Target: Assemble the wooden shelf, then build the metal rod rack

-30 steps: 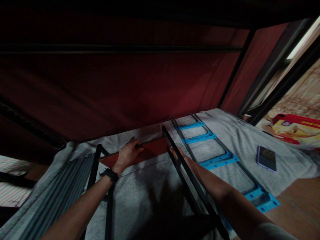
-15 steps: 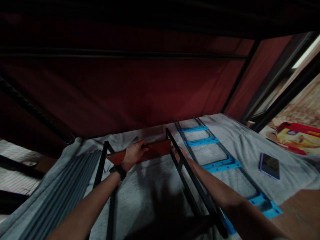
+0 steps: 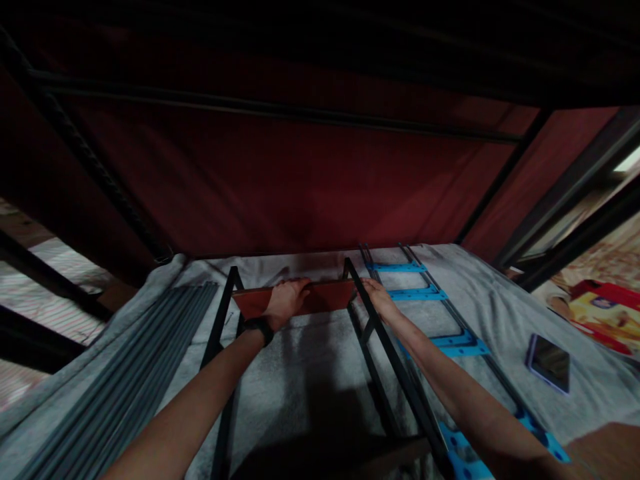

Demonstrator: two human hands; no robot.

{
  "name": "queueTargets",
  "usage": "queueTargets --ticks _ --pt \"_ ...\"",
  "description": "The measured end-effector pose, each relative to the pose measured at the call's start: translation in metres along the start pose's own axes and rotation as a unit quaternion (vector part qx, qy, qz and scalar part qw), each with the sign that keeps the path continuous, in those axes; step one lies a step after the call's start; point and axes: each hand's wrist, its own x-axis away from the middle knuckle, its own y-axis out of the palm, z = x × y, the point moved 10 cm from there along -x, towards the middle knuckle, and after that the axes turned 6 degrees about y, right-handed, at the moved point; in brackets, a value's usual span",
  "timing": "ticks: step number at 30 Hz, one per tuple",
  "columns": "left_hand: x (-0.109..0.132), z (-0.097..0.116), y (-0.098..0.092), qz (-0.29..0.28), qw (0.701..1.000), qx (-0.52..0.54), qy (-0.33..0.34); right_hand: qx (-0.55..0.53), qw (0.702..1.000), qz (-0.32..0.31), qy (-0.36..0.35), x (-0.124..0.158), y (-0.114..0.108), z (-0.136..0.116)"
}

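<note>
A reddish-brown board [image 3: 325,297] spans the far end of a black metal frame [image 3: 387,350], between its two sides. My left hand [image 3: 287,301], with a dark band on its wrist, is closed over the board's top edge near its middle. At the board's right end, my right hand [image 3: 381,300] grips the frame's right side from outside. Part of its fingers is hidden behind the black bar. The frame rests on a grey cloth [image 3: 300,373], under the shadow of my arms.
Several grey tubes [image 3: 135,360] lie on the left. Black rails with blue brackets [image 3: 463,343] run along the right. Further right are a phone [image 3: 549,363] and a red and yellow package [image 3: 605,313]. A dark red fabric wall [image 3: 310,187] stands behind.
My view has shifted, so the scene sits further right and slightly lower. My left hand has slid a little along the board, its fingers now lying further over the edge. My right hand stays at the right end.
</note>
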Motion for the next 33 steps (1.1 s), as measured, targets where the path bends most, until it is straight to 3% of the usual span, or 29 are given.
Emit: queueTargets --ticks 3,11,22,28,33 --pt "0.003 0.002 0.002 -0.003 1.0 0.002 -0.001 0.031 0.999 0.037 -0.02 -0.001 0.001 -0.007" --pt "-0.003 0.0 -0.005 0.014 0.999 0.039 -0.006 0.198 0.974 0.016 -0.111 0.01 0.016 -0.03" --pt "-0.007 -0.006 -0.004 0.029 0.998 0.057 -0.021 0.192 0.979 0.006 -0.072 0.009 0.019 -0.027" --pt "-0.007 -0.006 -0.005 0.042 0.996 0.079 -0.019 0.352 0.924 0.026 -0.147 0.018 0.022 -0.044" --pt "-0.009 -0.007 -0.004 0.048 0.994 0.099 -0.019 0.418 0.889 0.021 -0.185 0.027 0.031 -0.054"
